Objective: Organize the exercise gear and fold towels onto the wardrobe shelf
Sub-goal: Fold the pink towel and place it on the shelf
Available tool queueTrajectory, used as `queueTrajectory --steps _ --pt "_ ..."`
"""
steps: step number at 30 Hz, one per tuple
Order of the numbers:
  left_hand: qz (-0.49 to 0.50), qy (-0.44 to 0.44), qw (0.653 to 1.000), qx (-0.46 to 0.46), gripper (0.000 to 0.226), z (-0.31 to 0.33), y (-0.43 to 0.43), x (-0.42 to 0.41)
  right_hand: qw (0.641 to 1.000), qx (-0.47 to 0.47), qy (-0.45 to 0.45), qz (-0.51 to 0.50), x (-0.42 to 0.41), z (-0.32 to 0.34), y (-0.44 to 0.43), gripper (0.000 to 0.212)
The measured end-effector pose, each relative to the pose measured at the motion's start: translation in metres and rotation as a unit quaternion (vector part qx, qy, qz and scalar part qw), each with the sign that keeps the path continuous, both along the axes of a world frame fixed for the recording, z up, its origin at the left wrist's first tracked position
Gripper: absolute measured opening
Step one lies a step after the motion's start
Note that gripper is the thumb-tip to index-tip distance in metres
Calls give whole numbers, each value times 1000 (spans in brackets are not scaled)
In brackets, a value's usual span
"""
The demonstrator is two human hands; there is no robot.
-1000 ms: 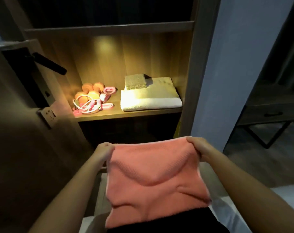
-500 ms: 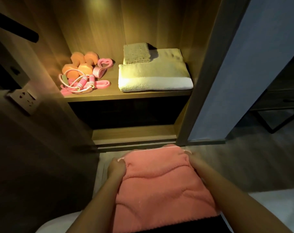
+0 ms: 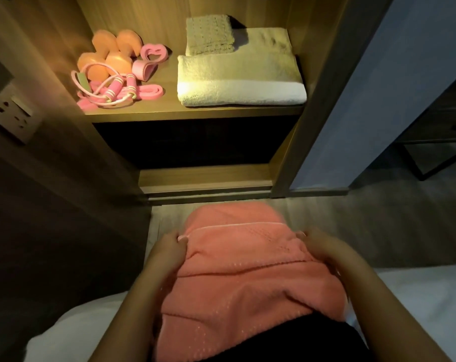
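A coral pink towel (image 3: 245,278) lies across my lap, its far part doubled over. My left hand (image 3: 169,246) pinches its left edge and my right hand (image 3: 323,246) grips its right edge. On the lit wardrobe shelf (image 3: 195,113) above, orange dumbbells (image 3: 109,57), a pink jump rope (image 3: 112,92) and pink resistance bands (image 3: 150,61) sit at the left. A folded white towel (image 3: 240,79) lies at the right with a small beige folded cloth (image 3: 210,35) on its back part.
The wardrobe's right post (image 3: 308,121) and a grey wall panel (image 3: 378,87) stand to the right. A wall socket (image 3: 11,113) is at the left. White bedding (image 3: 417,296) lies under me, and a dark metal-legged table (image 3: 430,152) stands far right.
My view has tilted down and closer to the shelf. Both hands lowered the pink towel from held up in front to my lap, and its far edge now lies folded over.
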State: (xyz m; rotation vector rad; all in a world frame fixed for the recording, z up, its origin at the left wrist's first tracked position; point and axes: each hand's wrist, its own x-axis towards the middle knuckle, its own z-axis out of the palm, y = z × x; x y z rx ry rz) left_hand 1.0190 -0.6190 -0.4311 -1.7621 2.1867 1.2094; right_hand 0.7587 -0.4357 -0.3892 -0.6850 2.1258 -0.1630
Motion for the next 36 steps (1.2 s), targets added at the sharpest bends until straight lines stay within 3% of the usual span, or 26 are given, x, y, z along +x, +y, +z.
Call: queueTrajectory --steps 3,5,7,9,10,12,14,15,18,21,25,28,29,31,33,36 --pt "-73 -21 995 60 14 15 -2 14 995 74 17 61 -4 5 9 34" --pt "-80 -45 993 73 14 22 -4 17 995 84 31 48 -4 6 8 31" --pt "-77 -55 995 -5 19 22 -6 14 998 -3 66 -26 -4 4 4 24" --pt "-36 0 995 -98 21 16 -6 9 974 -156 127 -101 -4 2 -2 25" --pt "3 37 993 -114 21 13 -7 5 963 -212 117 -121 -3 3 -7 26" --pt "90 73 990 -75 21 7 -12 -7 947 -241 -1 -211 -1 5 -22 28" --pt "149 67 986 2 20 0 -14 -19 945 -175 -112 -253 0 2 -33 29" --pt "154 50 987 18 21 -4 -13 -23 956 -135 -122 -229 1 -2 -37 29" --pt "129 14 991 -28 25 -11 -9 -24 979 -89 -51 -178 6 -14 -39 31" --pt "53 8 998 -37 22 -6 -8 -15 988 -73 -37 -133 2 -15 -26 34" --pt "-80 -25 991 102 16 22 -11 8 995 84 -35 46 -17 3 -7 39" --pt "-118 -74 981 133 12 37 -14 16 991 113 -54 55 -23 12 1 34" --pt "-108 -79 987 93 13 38 -15 15 996 74 -40 30 -22 12 2 30" --pt "-68 -39 996 -39 17 35 -15 10 993 -98 35 -56 -21 6 2 29" --pt "-10 63 992 -108 22 28 -12 2 953 -266 81 -124 -20 0 -4 32" --pt "66 106 987 -98 24 6 -12 -7 943 -290 42 -159 -15 -15 -20 34"
